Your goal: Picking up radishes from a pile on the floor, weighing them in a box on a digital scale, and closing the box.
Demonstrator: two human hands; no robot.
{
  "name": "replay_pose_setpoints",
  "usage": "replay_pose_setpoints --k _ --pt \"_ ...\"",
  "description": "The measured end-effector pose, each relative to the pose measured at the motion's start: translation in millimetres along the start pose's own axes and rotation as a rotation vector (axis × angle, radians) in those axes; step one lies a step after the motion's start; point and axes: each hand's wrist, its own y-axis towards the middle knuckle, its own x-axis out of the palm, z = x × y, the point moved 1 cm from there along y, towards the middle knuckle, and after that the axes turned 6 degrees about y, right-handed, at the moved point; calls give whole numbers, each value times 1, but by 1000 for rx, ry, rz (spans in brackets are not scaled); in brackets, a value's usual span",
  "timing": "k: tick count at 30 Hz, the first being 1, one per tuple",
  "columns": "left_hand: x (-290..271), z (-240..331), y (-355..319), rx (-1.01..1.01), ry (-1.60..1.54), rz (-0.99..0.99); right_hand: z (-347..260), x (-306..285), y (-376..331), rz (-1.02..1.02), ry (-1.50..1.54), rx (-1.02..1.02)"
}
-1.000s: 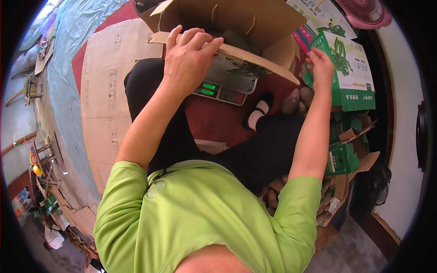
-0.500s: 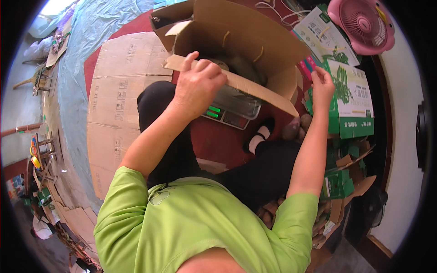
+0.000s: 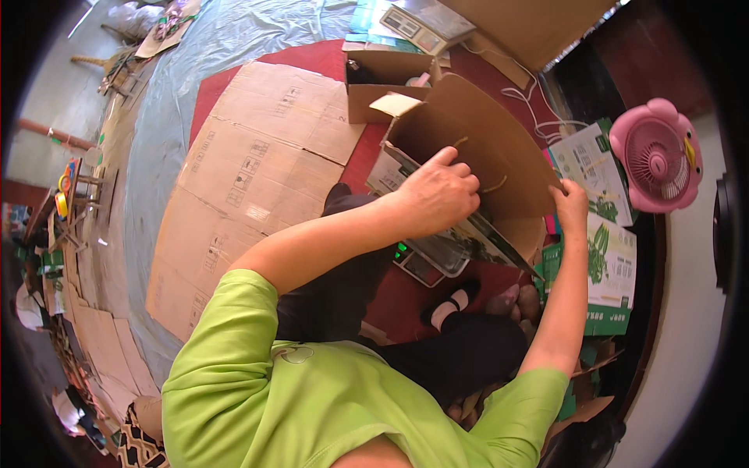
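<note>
An open cardboard carton [image 3: 476, 129] with plain brown inner walls and short string handles stands in front of me, partly over a digital scale [image 3: 425, 269] with a metal pan and a lit green display. My left hand [image 3: 441, 195] is closed over the top edge of the near panel, whose printed outer face shows below it. At the right, my right hand [image 3: 572, 207] pinches the corner of the tall far panel between thumb and fingers. My left hand and the near panel hide the carton's bottom.
A flattened cardboard sheet [image 3: 234, 187] lies at left on the red floor covering [image 3: 363, 160]. Beyond the carton are a small box [image 3: 378, 105] and another scale [image 3: 425, 27]. To the right are a pink fan [image 3: 658, 156], green-white cartons [image 3: 610, 265], a white cable and several round brown lumps [image 3: 527, 300].
The view has shifted, so the carton appears farther right. My right hand has moved onto the far panel's corner. The near panel has tilted, and its printed face now shows.
</note>
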Motion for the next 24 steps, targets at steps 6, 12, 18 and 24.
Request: replay_pose_setpoints --k 6,12,18,24 --pt "0 -25 -9 42 -126 30 -39 -2 2 25 -54 -97" --pt "-25 -78 -47 -113 -178 201 -133 -13 35 12 -95 -309" --pt "-56 -116 -106 -290 -190 337 -239 0 63 1 -245 -427" --pt "-116 -144 -186 -370 0 328 -332 37 57 -8 -166 -561"
